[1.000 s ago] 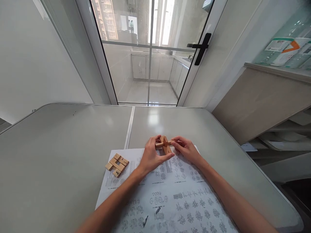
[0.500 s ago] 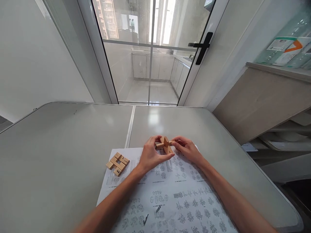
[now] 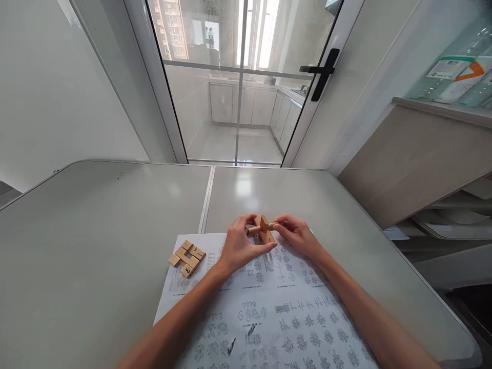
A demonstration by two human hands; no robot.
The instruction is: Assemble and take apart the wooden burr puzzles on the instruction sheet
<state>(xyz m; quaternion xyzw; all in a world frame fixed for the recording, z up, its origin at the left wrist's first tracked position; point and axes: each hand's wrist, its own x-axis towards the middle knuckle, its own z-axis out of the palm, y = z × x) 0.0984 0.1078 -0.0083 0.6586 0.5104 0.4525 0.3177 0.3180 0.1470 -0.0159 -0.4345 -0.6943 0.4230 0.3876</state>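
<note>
I see the wooden puzzle (image 3: 263,229), a cross of interlocked sticks, held just above the far edge of the printed sheet (image 3: 269,307). My left hand (image 3: 240,246) pinches its lower piece between thumb and fingers. My right hand (image 3: 298,236) pinches the end of the round horizontal stick. A second block assembly (image 3: 186,257) lies apart, left, at the sheet's corner on the table (image 3: 96,230).

A grey table (image 3: 96,215) fills the foreground. At twelve o'clock a glass door (image 3: 238,77) with a black handle (image 3: 322,72) shows sunlit white cabinets (image 3: 246,105). At three o'clock stands a wooden shelf (image 3: 418,154).
</note>
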